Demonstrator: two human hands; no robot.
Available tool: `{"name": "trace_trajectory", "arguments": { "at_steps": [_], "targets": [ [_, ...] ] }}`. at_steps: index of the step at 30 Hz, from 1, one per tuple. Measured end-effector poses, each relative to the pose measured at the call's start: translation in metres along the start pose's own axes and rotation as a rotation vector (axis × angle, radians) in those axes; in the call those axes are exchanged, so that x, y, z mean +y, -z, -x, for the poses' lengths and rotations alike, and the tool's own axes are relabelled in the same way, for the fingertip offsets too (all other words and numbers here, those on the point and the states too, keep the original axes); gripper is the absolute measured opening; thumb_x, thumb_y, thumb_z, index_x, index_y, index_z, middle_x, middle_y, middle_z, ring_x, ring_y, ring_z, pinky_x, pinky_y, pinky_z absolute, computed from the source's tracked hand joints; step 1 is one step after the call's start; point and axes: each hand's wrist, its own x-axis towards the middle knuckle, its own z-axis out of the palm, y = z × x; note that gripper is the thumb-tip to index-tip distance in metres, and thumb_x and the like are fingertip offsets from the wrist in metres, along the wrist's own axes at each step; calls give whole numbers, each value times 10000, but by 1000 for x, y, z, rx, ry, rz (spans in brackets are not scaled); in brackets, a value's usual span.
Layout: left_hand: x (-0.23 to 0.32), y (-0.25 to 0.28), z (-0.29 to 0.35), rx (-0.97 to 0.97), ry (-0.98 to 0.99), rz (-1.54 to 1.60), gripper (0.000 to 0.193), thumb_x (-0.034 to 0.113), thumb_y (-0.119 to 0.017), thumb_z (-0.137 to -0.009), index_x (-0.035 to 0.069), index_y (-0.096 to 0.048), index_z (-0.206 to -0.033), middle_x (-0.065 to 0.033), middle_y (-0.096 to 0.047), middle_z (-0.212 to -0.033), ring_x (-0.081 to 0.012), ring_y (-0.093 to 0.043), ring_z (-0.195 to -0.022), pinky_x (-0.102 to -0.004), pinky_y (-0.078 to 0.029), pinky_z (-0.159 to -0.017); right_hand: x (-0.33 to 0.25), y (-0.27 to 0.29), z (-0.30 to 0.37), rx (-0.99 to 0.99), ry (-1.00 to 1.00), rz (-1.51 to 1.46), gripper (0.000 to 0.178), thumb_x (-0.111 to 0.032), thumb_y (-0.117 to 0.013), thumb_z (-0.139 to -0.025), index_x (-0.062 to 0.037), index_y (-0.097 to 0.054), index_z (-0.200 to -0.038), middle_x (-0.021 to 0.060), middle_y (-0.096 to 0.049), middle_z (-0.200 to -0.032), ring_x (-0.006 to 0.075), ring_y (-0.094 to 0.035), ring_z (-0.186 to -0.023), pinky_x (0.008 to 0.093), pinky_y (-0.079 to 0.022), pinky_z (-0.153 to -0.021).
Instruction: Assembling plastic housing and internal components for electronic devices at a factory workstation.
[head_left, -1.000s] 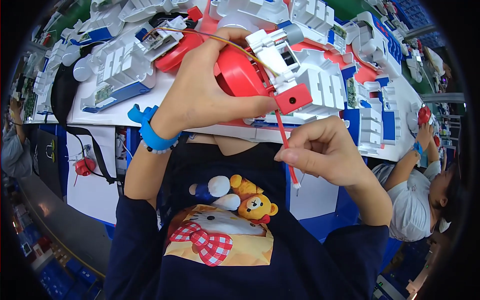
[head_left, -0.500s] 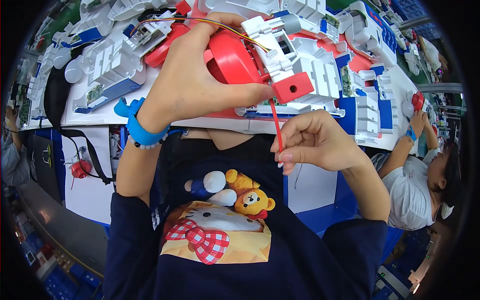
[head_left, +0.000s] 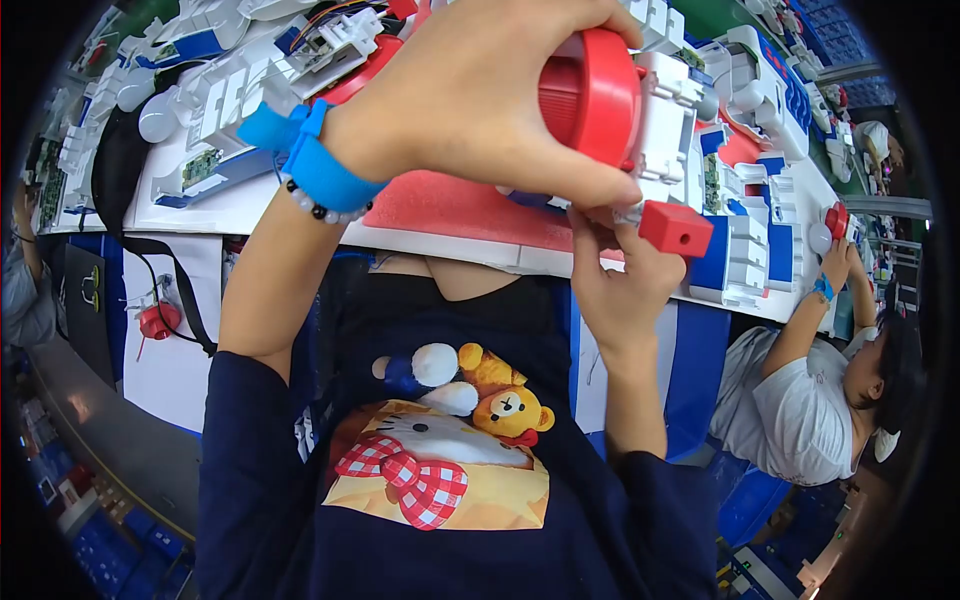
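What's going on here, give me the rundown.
The person's left hand grips a red plastic housing with a white mechanism alongside it. The right hand is close beside a small red block; what it pinches, if anything, is hidden. White-and-blue plastic casings lie around on the workbench.

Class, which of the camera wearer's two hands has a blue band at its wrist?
The left hand, gripping the round red part; the right hand has none.
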Motion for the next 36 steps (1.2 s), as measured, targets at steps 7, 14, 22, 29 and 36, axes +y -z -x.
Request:
{"name": "trace_trajectory", "arguments": {
  "at_steps": [7, 14, 22, 29, 36],
  "targets": [
    [-7, -9, -9, -28, 61, -30, 648, 415, -654, -538, -43, -486, -964, -188, -546, -831, -320, -543, -747, -334, -436, -658, -2, -28, 7, 182, -299, 86, 97, -24, -642, -646, -23, -615, -739, 96, -523, -518, 190, -501, -381, 261, -362, -392],
    [-7, -6, -25, -89, 160, 77, 478, 375, -639, -537, -34, -482, -727, -170, -516, -656, -278, -517, -593, -332, -418, -551, -10, -21, -10, 61, -431, -22, 65, 6, -588, -705, 47, -588, -755, 74, -597, -612, 12, -348, -377, 198, -241, -356],
    [-8, -6, -34, -149, 143, 17, 497, 376, -631, -537, -65, -488, -716, -196, -513, -667, -303, -519, -622, -329, -430, -574, -8, -24, -7, 39, -365, 90, 17, 20, -576, -714, 31, -569, -726, 63, -542, -518, 27, -442, -407, 181, -308, -383],
    [-14, -5, -34, -191, 87, 31, 501, 382, -620, -541, -76, -493, -697, -205, -524, -652, -305, -527, -611, -325, -433, -557, -5, -28, -3, 37, -381, 51, 52, 15, -570, -670, 3, -530, -700, 135, -537, -628, 257, -522, -489, 313, -386, -449],
    [-13, -4, -35, -204, 105, 31, 496, 375, -619, -545, -79, -491, -698, -201, -527, -651, -292, -528, -599, -317, -432, -538, -9, -23, -10, -15, -398, 37, 45, 23, -560, -672, 13, -529, -704, 146, -538, -632, 273, -524, -500, 320, -394, -465]
  ]
}}
